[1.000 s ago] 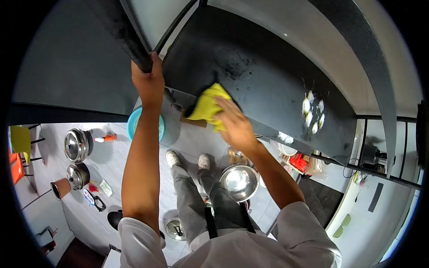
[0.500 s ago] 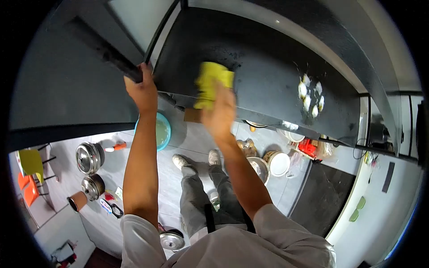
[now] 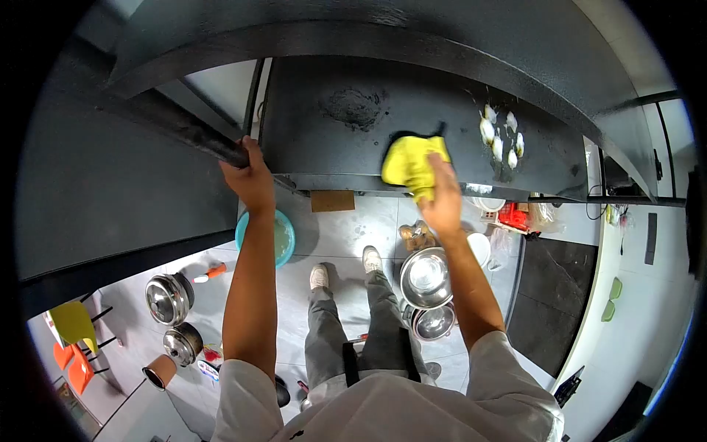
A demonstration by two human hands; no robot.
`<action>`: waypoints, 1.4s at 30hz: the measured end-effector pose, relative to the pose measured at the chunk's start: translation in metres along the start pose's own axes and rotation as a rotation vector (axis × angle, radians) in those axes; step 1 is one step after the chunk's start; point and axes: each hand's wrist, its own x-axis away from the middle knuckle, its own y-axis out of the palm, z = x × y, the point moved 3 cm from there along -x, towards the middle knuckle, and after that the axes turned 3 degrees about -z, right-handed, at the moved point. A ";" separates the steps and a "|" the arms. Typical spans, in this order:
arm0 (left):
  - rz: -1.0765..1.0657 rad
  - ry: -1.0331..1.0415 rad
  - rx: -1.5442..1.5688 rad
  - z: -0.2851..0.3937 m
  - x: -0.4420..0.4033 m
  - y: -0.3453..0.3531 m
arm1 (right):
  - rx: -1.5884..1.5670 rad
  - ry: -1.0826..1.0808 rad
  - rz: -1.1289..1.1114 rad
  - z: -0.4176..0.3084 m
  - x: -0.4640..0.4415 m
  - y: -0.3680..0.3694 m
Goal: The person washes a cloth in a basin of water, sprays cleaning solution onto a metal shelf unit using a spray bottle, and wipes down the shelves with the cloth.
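Observation:
My right hand (image 3: 443, 195) grips a folded yellow cloth (image 3: 409, 160) near the front edge of a dark shelf (image 3: 309, 140). Right of the cloth, several blobs of white foam (image 3: 498, 137) sit on the shelf with thin splashes around them. A wet, smeared patch (image 3: 355, 108) marks the surface to the left. My left hand (image 3: 250, 177) is wrapped round the end of a dark rail (image 3: 188, 132) at the shelf's left side.
Below stand a blue basin of water (image 3: 289, 239), steel bowls (image 3: 423, 278), lidded pots (image 3: 168, 300) and a red basket (image 3: 513, 216). An upper dark shelf (image 3: 398, 37) overhangs the back. Colored chairs (image 3: 74, 324) are at the far left.
My right hand has moved the yellow cloth to the right, toward the foam blobs. My left hand stays on the rail. The view has shifted, showing more of the upper shelf.

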 end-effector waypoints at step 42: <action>-0.732 0.762 -0.605 0.064 0.137 0.213 | 0.356 -0.164 0.073 0.070 -0.041 -0.050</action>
